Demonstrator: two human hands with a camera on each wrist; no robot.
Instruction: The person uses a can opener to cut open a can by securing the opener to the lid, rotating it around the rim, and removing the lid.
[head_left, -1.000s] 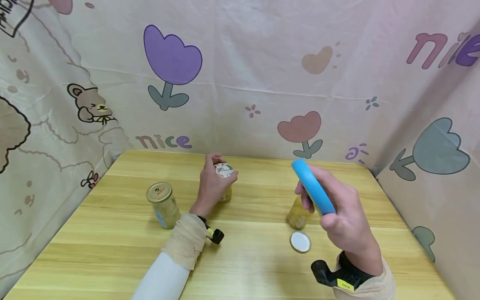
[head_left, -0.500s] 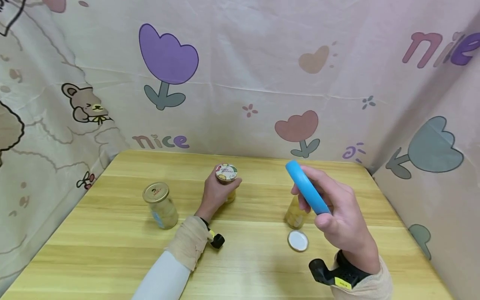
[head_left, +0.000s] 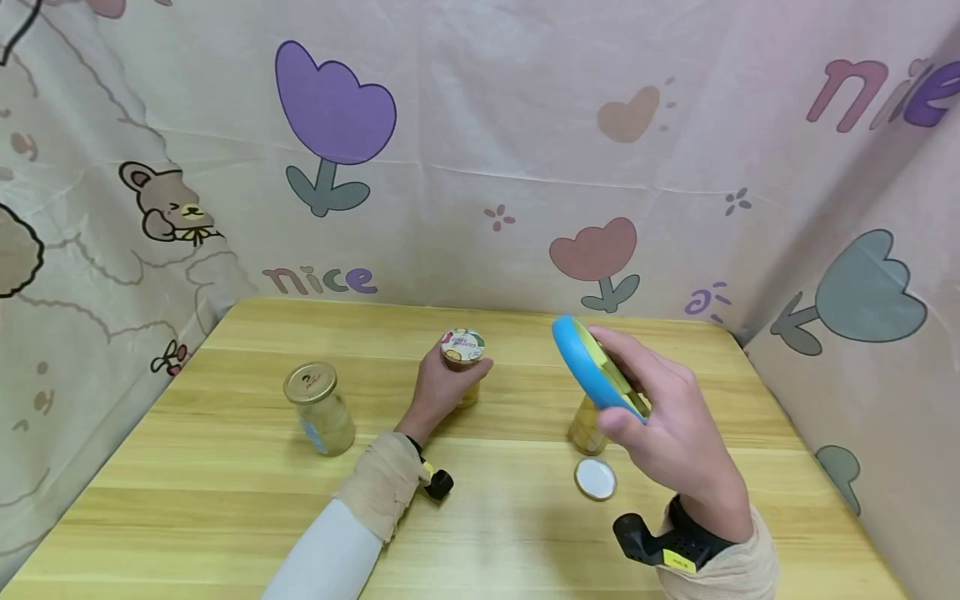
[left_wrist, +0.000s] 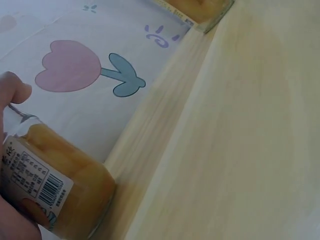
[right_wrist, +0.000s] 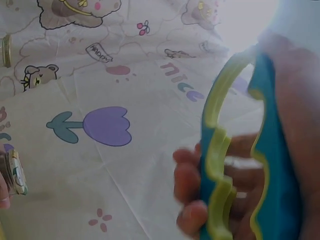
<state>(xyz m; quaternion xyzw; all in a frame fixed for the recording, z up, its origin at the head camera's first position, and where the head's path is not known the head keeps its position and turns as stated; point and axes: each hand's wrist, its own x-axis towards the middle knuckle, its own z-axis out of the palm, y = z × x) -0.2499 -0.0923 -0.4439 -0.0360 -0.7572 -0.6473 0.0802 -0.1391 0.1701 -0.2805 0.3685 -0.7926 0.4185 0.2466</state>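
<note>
Head view, left hand (head_left: 444, 390): wrapped around a capped jar (head_left: 462, 363) standing mid-table, toward 12 o'clock from the sleeve.
Head view, right hand (head_left: 667, 425): raised off the table (head_left: 225, 500), thumb and fingers gripping a blue jar opener (head_left: 588, 371) tilted on edge, yellow lining facing the palm.
Head view, below the opener: open jar (head_left: 587, 427), partly hidden; loose lid (head_left: 596, 479) flat just beside it at 6 o'clock.
Head view, 9 o'clock side: gold-lidded jar (head_left: 318, 406), well apart from the left hand.
Head view, open room: bare wood along the near edge; curtain (head_left: 480, 150) closing the far and side edges.
Left wrist view: fingers pinching the capped jar (left_wrist: 50, 182) by its labelled wall; table edge meeting the curtain (left_wrist: 75, 60); wide bare wood at 3 o'clock.
Right wrist view: fingers (right_wrist: 190, 190) curled through the jar opener (right_wrist: 240, 150), wavy yellow inner rim showing; curtain (right_wrist: 100, 125) behind.
</note>
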